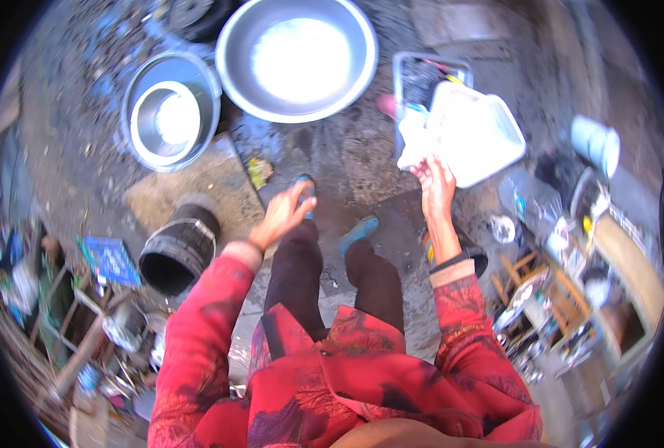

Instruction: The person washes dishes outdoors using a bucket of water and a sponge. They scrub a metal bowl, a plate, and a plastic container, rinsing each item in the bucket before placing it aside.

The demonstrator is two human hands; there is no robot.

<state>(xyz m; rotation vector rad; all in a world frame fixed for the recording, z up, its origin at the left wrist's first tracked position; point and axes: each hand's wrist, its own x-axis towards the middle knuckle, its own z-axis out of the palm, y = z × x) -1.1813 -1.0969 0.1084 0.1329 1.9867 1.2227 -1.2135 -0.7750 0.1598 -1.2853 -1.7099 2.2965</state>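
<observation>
— What's the right hand (pixel 435 184) on?
— Its fingers pinch the near edge of a white plastic tub (pixel 472 133), which covers part of a dark crate (pixel 421 75).
— And the left hand (pixel 283 214)?
— Loosely curled, empty, over a blue shoe (pixel 306 191); whether it touches is unclear.

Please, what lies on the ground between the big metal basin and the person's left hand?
In the head view, only wet dark ground lies between the big metal basin and the left hand. A small yellowish scrap sits just to the left of that stretch.
</observation>
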